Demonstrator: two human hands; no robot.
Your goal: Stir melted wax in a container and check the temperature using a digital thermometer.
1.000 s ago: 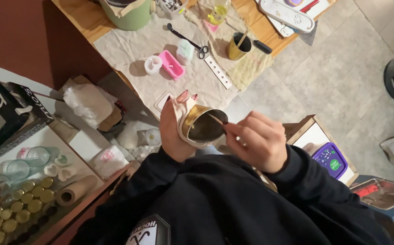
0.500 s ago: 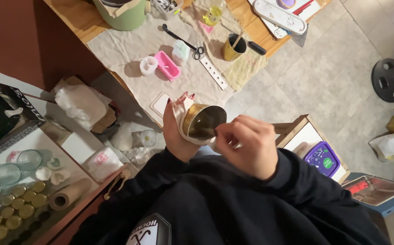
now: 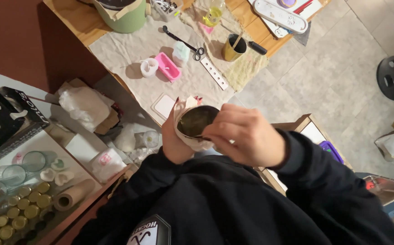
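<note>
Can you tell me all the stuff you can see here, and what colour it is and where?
round gold metal tin: one, gold, wrapped in pale paper, held in the middle
green pot: one, green, top of wooden table
beige cloth: one, covering the wooden table
pink rectangular mould: one, on cloth
small white candle cup: one, left of mould
black scissors: one, on cloth
white ruler strip: one, cloth edge
gold cup with stick: one, right on cloth
small gold lids: many, bottom left
clear glass jars: a few, left
left hand: cradles tin
right hand: at tin rim
</note>
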